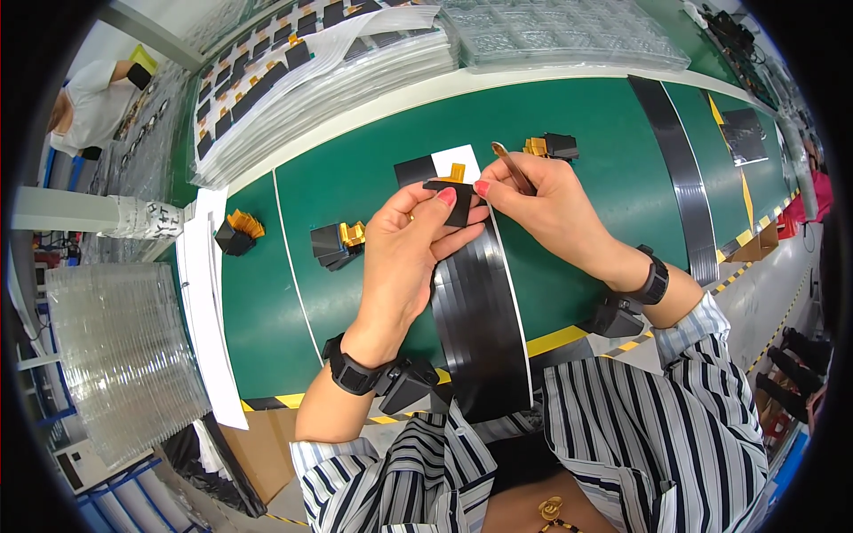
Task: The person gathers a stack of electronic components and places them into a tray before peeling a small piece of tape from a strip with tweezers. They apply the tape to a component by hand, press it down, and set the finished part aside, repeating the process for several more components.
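My left hand (395, 253) pinches a small black flat panel (458, 210) between thumb and fingers, above the green table mat. From the panel's far edge sticks a short orange flex cable (457, 172). My right hand (562, 211) is closed around brown tweezers (515, 171), their end pointing up and away to the left. Its thumb and index fingertip meet at the panel's right edge; whether they grip a bit of film there is too small to tell. Beneath the hands lie a black and white card (414, 172) and a wide black strip (480, 324).
Small piles of black panels with orange cables lie left of my hands (332, 247), at far left (238, 233) and beyond my right hand (558, 147). Stacked clear trays (569, 35) line the back. Another black strip (680, 178) crosses the mat at right. A person (98, 107) stands far left.
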